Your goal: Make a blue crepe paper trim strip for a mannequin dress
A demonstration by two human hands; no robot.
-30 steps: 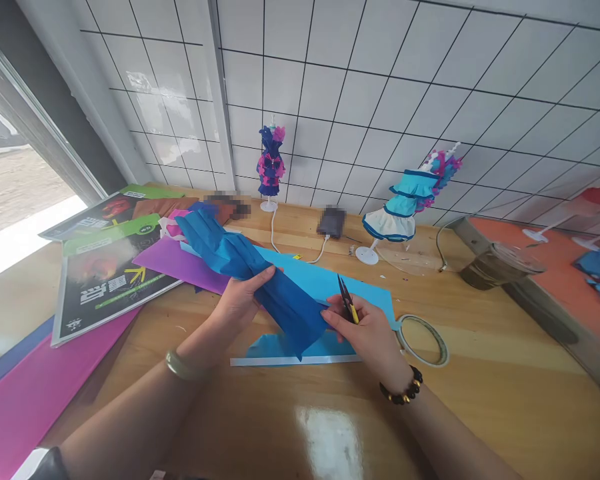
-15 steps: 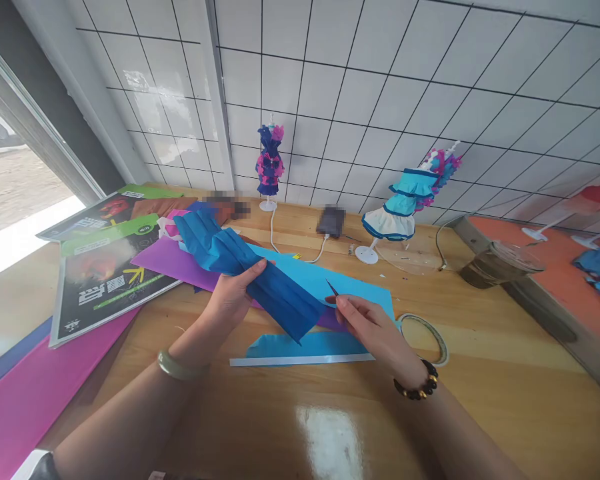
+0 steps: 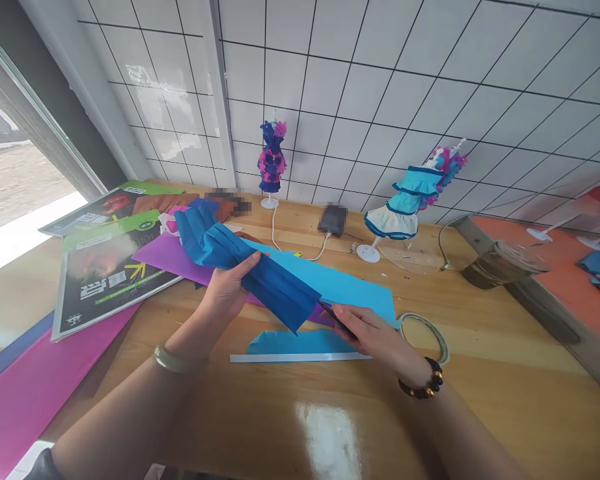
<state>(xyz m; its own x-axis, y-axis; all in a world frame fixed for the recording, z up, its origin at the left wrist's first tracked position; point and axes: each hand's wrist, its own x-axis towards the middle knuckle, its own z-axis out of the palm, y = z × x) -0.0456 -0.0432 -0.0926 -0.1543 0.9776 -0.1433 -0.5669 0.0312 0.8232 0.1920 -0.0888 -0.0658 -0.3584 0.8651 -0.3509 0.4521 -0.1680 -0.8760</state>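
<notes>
On your head cam: your left hand (image 3: 229,290) has the pleated blue sheet (image 3: 275,283) pinched above the desk (image 3: 260,413). Your right hand (image 3: 375,333) is gripping the scissors (image 3: 337,319), which just swung from pointing up to aiming at the sheet's right corner, so you look lined up; can't tell if they touch.
</notes>
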